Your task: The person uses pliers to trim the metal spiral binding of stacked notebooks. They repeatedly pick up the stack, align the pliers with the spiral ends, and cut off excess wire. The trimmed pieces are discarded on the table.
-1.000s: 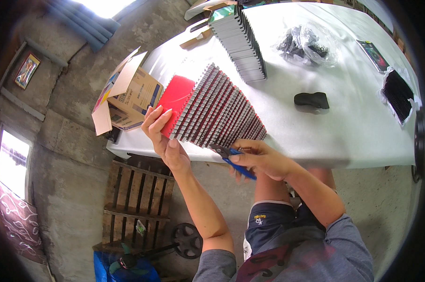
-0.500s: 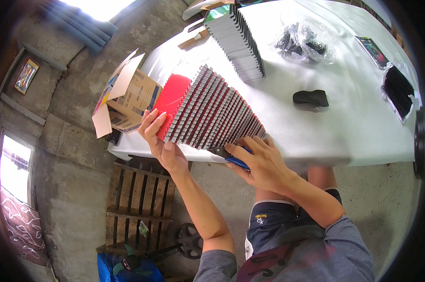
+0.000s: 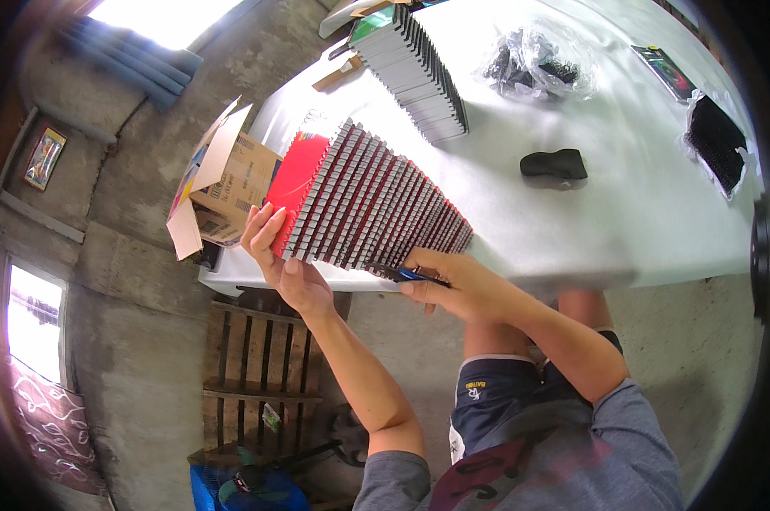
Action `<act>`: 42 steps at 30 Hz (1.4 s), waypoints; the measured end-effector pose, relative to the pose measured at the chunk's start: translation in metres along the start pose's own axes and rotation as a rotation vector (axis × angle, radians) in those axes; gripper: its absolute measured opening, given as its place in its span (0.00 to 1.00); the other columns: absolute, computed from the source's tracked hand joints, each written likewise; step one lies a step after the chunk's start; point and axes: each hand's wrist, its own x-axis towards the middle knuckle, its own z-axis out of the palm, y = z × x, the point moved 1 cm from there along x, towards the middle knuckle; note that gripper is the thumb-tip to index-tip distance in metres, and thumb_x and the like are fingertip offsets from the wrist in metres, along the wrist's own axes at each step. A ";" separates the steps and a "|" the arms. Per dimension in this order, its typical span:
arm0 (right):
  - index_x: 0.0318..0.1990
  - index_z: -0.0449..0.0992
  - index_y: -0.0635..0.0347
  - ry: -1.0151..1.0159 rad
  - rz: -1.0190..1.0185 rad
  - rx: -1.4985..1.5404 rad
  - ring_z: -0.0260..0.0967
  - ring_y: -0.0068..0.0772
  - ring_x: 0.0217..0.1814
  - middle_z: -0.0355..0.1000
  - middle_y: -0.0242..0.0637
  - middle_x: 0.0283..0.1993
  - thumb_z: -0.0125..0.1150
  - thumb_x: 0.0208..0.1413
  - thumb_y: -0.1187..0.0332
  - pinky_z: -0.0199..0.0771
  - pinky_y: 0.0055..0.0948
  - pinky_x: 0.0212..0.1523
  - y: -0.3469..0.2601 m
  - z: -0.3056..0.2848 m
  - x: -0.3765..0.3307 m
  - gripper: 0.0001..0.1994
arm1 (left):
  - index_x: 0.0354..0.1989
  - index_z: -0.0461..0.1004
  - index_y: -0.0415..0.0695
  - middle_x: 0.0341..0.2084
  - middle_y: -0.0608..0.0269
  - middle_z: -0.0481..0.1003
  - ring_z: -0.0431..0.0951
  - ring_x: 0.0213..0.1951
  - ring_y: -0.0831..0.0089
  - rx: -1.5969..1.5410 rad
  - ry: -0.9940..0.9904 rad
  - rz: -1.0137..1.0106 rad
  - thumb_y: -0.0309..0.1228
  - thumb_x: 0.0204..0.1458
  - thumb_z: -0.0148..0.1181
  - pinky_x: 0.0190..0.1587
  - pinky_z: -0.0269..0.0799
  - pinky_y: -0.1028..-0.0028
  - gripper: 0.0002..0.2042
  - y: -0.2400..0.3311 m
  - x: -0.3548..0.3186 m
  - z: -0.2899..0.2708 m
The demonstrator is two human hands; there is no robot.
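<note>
Gripping a red stack [image 3: 372, 200] and blue pliers [image 3: 411, 274]

A person's two bare hands are at the near edge of a big white surface [image 3: 615, 230]. The red stack is there too, on the left part of that edge. One side of it is flat and bright red. The side next to it is full of long rows of little grey bits.

The left hand [image 3: 291, 277] has its fingers closed on the near left corner of the red stack. Some fingers press on the red side, and the thumb is by the low edge of the grey rows. The right hand [image 3: 466, 285] has its fingers wrapped around the blue pliers. The nose of the pliers points left, at the low edge of the rows. It is too small to tell if it pinches any of the bits.

Just left of the red stack is an open cardboard box [image 3: 244, 175]. Behind the red stack stands a tall white pile [image 3: 415, 85] with black along one edge. To the right are a clear bag [image 3: 534, 64] with black things in it and, nearer, a smooth black lump [image 3: 553, 164]. Far right, a thin dark booklet [image 3: 666, 72] lies near a black bundle [image 3: 715, 145] in plastic. Below the surface is a wooden pallet [image 3: 261, 387].
</note>
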 end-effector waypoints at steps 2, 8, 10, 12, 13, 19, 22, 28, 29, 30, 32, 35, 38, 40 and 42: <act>0.43 0.70 0.57 0.158 -0.231 -0.314 0.70 0.34 0.32 0.69 0.36 0.30 0.58 0.53 0.59 0.66 0.32 0.35 0.001 0.004 -0.006 0.14 | 0.48 0.67 0.41 0.51 0.57 0.62 0.51 0.64 0.62 -0.002 -0.001 -0.005 0.49 0.45 0.48 0.66 0.45 0.56 0.27 0.001 -0.001 -0.001; 0.48 0.71 0.49 0.405 -0.390 -0.866 0.62 0.34 0.47 0.65 0.33 0.43 0.61 0.48 0.57 0.54 0.40 0.47 0.004 0.007 -0.019 0.19 | 0.48 0.67 0.41 0.51 0.57 0.62 0.52 0.64 0.62 0.004 -0.009 0.004 0.47 0.45 0.48 0.65 0.46 0.56 0.26 0.000 -0.001 -0.001; 0.48 0.71 0.49 0.423 -0.417 -0.889 0.62 0.34 0.46 0.65 0.33 0.42 0.62 0.48 0.57 0.53 0.41 0.47 0.007 0.009 -0.017 0.19 | 0.48 0.67 0.41 0.51 0.57 0.62 0.52 0.63 0.62 0.007 0.001 0.009 0.47 0.44 0.48 0.65 0.46 0.56 0.26 0.001 -0.001 0.000; 0.47 0.71 0.48 0.431 -0.440 -0.913 0.61 0.34 0.46 0.65 0.34 0.42 0.62 0.48 0.57 0.53 0.42 0.47 0.008 0.010 -0.016 0.19 | 0.48 0.67 0.41 0.51 0.57 0.62 0.52 0.63 0.62 0.002 0.004 0.009 0.47 0.44 0.48 0.65 0.46 0.56 0.26 0.002 -0.001 0.001; 0.47 0.71 0.47 0.429 -0.450 -0.923 0.61 0.34 0.46 0.65 0.33 0.42 0.62 0.48 0.57 0.53 0.41 0.47 0.008 0.010 -0.015 0.19 | 0.48 0.67 0.41 0.51 0.57 0.62 0.53 0.63 0.62 -0.003 0.003 0.007 0.47 0.44 0.48 0.65 0.46 0.56 0.26 0.003 -0.001 0.001; 0.46 0.72 0.45 0.439 -0.499 -0.946 0.61 0.33 0.45 0.64 0.32 0.42 0.63 0.47 0.56 0.53 0.40 0.47 0.012 0.005 -0.012 0.18 | 0.49 0.67 0.40 0.51 0.56 0.62 0.53 0.63 0.63 -0.036 0.006 0.004 0.46 0.44 0.48 0.64 0.49 0.58 0.27 0.001 -0.001 0.000; 0.45 0.73 0.45 0.429 -0.500 -0.973 0.61 0.31 0.45 0.64 0.31 0.43 0.63 0.46 0.56 0.54 0.39 0.46 0.016 0.006 -0.011 0.17 | 0.49 0.66 0.38 0.52 0.55 0.62 0.54 0.63 0.63 -0.033 0.020 -0.003 0.46 0.45 0.48 0.64 0.51 0.59 0.27 0.004 0.000 0.002; 0.41 0.74 0.52 0.231 -0.328 -0.549 0.67 0.32 0.32 0.69 0.33 0.32 0.62 0.49 0.59 0.64 0.32 0.34 0.014 0.004 -0.008 0.14 | 0.49 0.66 0.38 0.52 0.55 0.61 0.55 0.62 0.63 -0.027 0.019 -0.001 0.45 0.46 0.48 0.63 0.54 0.58 0.26 0.001 -0.001 0.001; 0.41 0.74 0.53 0.175 -0.275 -0.351 0.67 0.32 0.29 0.70 0.34 0.29 0.62 0.49 0.60 0.66 0.30 0.31 0.015 0.001 -0.006 0.13 | 0.48 0.66 0.38 0.51 0.55 0.61 0.55 0.62 0.63 -0.022 0.018 0.008 0.45 0.46 0.48 0.63 0.54 0.58 0.26 0.000 -0.002 0.001; 0.40 0.74 0.55 0.091 -0.144 -0.179 0.67 0.34 0.27 0.70 0.35 0.28 0.61 0.50 0.60 0.66 0.30 0.30 0.015 -0.003 -0.004 0.13 | 0.48 0.66 0.38 0.51 0.56 0.61 0.55 0.62 0.63 -0.018 0.017 0.016 0.45 0.46 0.48 0.63 0.54 0.57 0.26 -0.001 -0.002 0.001; 0.39 0.74 0.58 -0.067 0.113 0.167 0.68 0.36 0.23 0.70 0.38 0.24 0.61 0.50 0.61 0.68 0.29 0.27 0.012 -0.009 -0.001 0.12 | 0.48 0.66 0.38 0.50 0.56 0.61 0.55 0.62 0.63 0.004 0.013 0.039 0.45 0.47 0.46 0.63 0.55 0.57 0.25 0.001 -0.001 0.003; 0.39 0.74 0.58 -0.009 0.152 0.125 0.68 0.36 0.25 0.69 0.37 0.26 0.61 0.50 0.61 0.68 0.30 0.28 0.010 -0.008 -0.003 0.13 | 0.48 0.66 0.38 0.50 0.56 0.61 0.55 0.62 0.63 0.025 -0.001 0.038 0.45 0.47 0.45 0.63 0.55 0.58 0.25 0.000 0.000 0.000; 0.42 0.73 0.54 0.236 -0.276 -0.479 0.69 0.35 0.33 0.69 0.36 0.32 0.63 0.48 0.60 0.67 0.32 0.37 0.008 -0.004 -0.010 0.15 | 0.48 0.66 0.39 0.51 0.55 0.62 0.58 0.60 0.63 0.006 -0.006 0.017 0.45 0.46 0.45 0.62 0.57 0.58 0.25 -0.001 0.000 -0.002; 0.45 0.73 0.50 0.362 -0.384 -0.708 0.67 0.35 0.40 0.68 0.35 0.37 0.64 0.47 0.60 0.63 0.35 0.44 0.013 -0.003 -0.015 0.17 | 0.49 0.66 0.40 0.51 0.55 0.61 0.59 0.60 0.63 -0.001 -0.011 0.010 0.46 0.45 0.46 0.61 0.59 0.59 0.26 0.000 -0.001 -0.002; 0.47 0.72 0.47 0.431 -0.440 -0.851 0.65 0.35 0.46 0.67 0.34 0.42 0.65 0.45 0.59 0.59 0.38 0.49 0.017 -0.002 -0.018 0.19 | 0.49 0.66 0.40 0.52 0.55 0.61 0.59 0.60 0.63 0.003 0.001 0.000 0.47 0.45 0.46 0.61 0.58 0.59 0.26 0.003 0.000 0.001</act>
